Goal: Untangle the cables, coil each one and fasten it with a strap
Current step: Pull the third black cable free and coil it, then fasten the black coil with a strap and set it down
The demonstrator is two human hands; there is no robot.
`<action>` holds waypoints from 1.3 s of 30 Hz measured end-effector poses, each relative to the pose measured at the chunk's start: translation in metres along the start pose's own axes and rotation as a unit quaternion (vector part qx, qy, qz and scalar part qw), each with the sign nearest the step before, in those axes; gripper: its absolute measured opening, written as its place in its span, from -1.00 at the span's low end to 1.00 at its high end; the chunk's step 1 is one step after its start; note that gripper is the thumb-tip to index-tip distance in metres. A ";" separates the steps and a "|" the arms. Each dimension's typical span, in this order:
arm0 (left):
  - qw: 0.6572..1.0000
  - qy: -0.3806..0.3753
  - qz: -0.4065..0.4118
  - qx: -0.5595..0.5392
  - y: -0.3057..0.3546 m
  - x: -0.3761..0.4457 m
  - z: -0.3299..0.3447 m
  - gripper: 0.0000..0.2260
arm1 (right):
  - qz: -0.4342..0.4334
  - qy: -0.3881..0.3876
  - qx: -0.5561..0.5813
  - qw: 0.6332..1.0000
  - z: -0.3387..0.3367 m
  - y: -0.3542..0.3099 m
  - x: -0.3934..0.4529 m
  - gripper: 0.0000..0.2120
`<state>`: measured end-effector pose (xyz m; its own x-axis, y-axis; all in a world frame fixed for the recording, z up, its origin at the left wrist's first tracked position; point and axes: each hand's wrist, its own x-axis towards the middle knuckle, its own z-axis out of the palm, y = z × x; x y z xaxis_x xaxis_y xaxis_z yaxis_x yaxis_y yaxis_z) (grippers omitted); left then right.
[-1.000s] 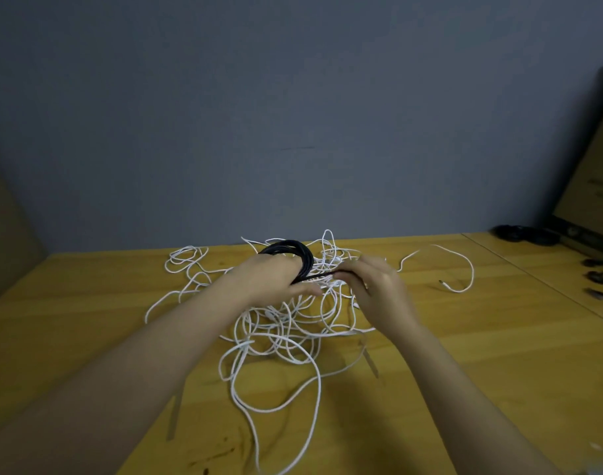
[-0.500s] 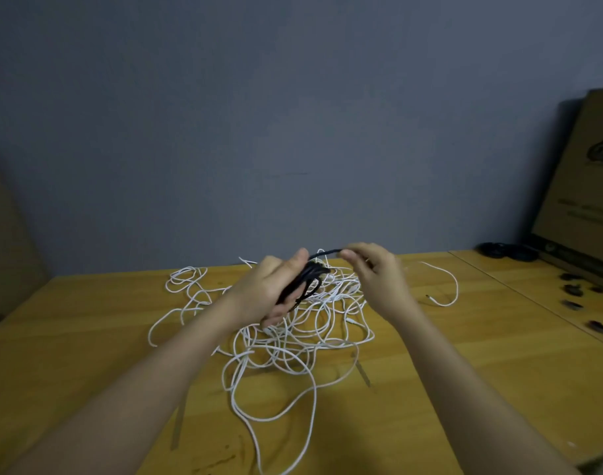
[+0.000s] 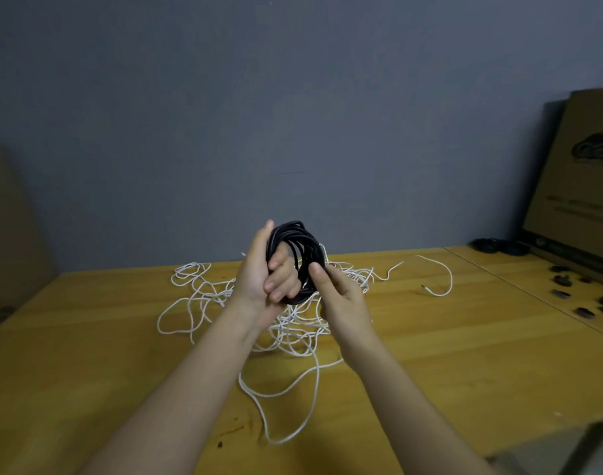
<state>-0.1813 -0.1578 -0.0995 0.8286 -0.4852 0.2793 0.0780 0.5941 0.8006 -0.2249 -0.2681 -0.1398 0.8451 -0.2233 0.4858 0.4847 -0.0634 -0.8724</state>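
A coiled black cable [image 3: 302,245] stands upright above the wooden table [image 3: 87,354], raised in front of me. My left hand [image 3: 262,272] grips its left side, fingers curled through the loop. My right hand [image 3: 341,296] pinches the coil's lower right edge with thumb and fingers. Beneath both hands a tangled white cable [image 3: 286,337] sprawls over the table, one end [image 3: 427,287] trailing off to the right.
Several small dark straps [image 3: 567,286] lie on the adjoining table surface at the right. Dark coiled cables [image 3: 499,246] sit at the back right beside a leaning cardboard box [image 3: 581,186]. Another cardboard piece [image 3: 5,234] stands at the left edge.
Both hands lifted the black coil off the white tangle and turned it upright. My right hand moved from the cable's loose end to the coil's right edge.
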 end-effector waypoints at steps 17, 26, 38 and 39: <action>0.975 0.052 0.020 0.215 -0.010 -0.081 0.011 -0.49 | 0.000 0.058 -0.133 0.989 0.005 -0.025 -0.059 -0.80; 0.952 0.087 -0.005 0.294 0.000 -0.134 -0.005 -0.53 | -0.081 0.034 -0.316 0.945 0.020 -0.025 -0.106 -0.84; 0.966 0.148 0.065 0.200 -0.046 -0.152 -0.013 -0.69 | 0.030 0.038 -0.086 0.995 0.035 -0.012 -0.139 -0.45; 0.964 0.155 0.071 0.203 -0.049 -0.153 -0.013 -0.69 | 0.028 0.054 -0.097 0.993 0.037 -0.009 -0.141 -0.45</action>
<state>-0.3047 -0.1042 -0.1888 0.9458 -0.1642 0.2803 -0.2204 0.3096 0.9250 -0.3398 -0.1996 -0.1980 0.8357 -0.3339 0.4361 0.3757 -0.2316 -0.8973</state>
